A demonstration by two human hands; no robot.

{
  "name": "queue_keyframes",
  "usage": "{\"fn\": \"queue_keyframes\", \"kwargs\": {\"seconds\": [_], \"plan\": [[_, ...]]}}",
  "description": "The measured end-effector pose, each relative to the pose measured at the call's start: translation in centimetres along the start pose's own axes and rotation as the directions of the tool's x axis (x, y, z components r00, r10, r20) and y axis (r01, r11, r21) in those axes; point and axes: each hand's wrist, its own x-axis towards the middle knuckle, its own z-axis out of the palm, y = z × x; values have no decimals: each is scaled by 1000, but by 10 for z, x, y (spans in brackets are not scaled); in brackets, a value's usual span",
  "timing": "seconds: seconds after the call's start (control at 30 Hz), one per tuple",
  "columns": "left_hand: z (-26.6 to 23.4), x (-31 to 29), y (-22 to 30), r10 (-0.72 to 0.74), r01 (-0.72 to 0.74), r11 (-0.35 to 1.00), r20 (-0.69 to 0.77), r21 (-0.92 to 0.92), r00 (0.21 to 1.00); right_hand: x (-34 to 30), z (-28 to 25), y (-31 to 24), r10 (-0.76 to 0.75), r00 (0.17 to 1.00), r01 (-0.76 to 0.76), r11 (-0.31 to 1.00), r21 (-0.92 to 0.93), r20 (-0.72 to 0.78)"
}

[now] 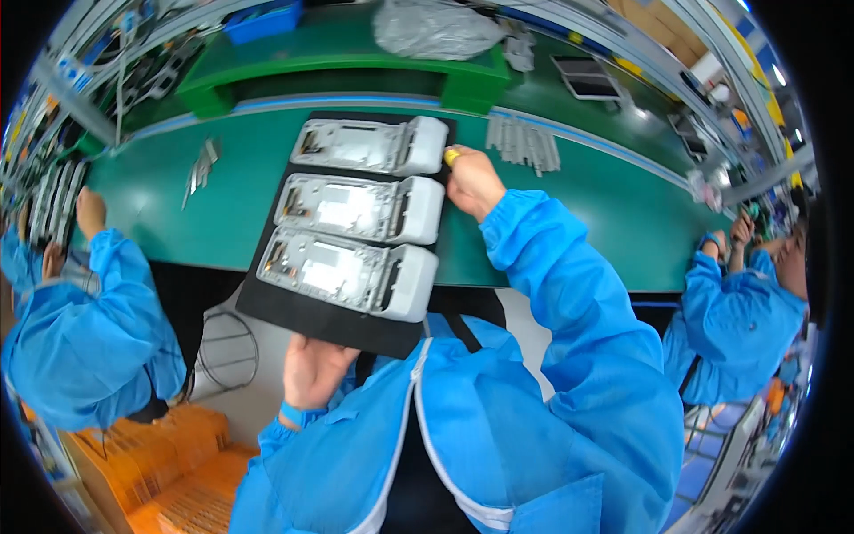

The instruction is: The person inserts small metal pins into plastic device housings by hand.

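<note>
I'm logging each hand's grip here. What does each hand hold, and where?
Left hand holds the black tray by its near edge; right hand grips a small yellow-tipped thing, mostly hidden.

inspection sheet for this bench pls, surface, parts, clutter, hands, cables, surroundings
surface: green bench top, its near edge overhung by a black tray
job's things: three white and grey housings in a column on the tray, top, middle, bottom
clutter: bundle of grey strips; small metal pieces; crumpled plastic bag on the raised green shelf
grippers: left hand holds the tray's near edge from below; right hand at the tray's right side, pinching a small yellow thing
cables: nothing seen
surroundings: people in blue coats at both sides; orange crates lower left
</note>
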Motion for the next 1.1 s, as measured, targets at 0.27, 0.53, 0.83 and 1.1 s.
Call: {"fn": "queue_keyframes", "kwargs": {"seconds": [0.27,0.53,0.83,1.1], "plan": [[29,8,-1,75,-27,977,-219,210,973,-75,-122,-82,-674,729,538,453,-711,122],[-1,16,10,29,49,950,-245,308,969,-83,-116,-83,-510,854,156,61,-986,104],[48,-11,30,48,52,884,-202,465,978,-86,-115,-81,-582,813,31,83,-996,-23],[55,-20,79,-309,565,170,-501,808,809,-127,-78,-113,-424,893,415,653,-634,148]]}}
